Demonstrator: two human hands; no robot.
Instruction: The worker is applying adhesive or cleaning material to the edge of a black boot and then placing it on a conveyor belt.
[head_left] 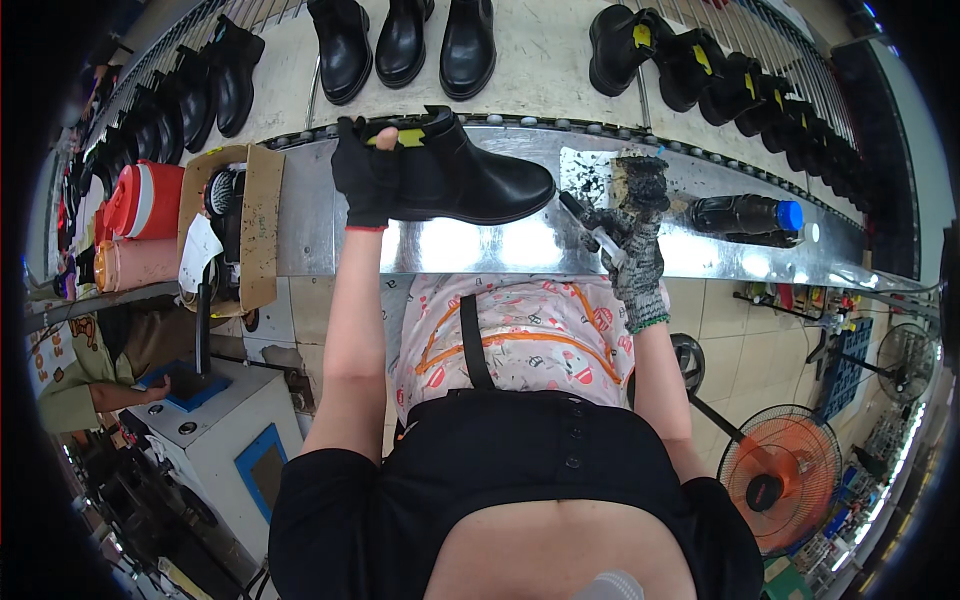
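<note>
My left hand [367, 180], in a black glove with a bare fingertip showing, grips a black ankle boot [475, 180] by its shaft. The boot is held sideways over the metal worktop [310, 230], toe to the right, with yellow inside the opening. My right hand [635, 245] wears a stained grey knit glove. Its fingers are closed on a small brush [600, 238] with a pale handle and dark tip, close to the boot's toe. A blackened, sponge-like block [640, 180] is at that hand's fingertips; whether the hand also holds it, I cannot tell.
Beyond the worktop, a rack belt [540, 65] carries several black boots [345, 50]. A dark bottle [745, 215] with a blue cap lies at right. At left are a cardboard box [262, 220] and a red jug [145, 200]. An orange fan [780, 475] stands lower right; another person's hand [150, 390] shows lower left.
</note>
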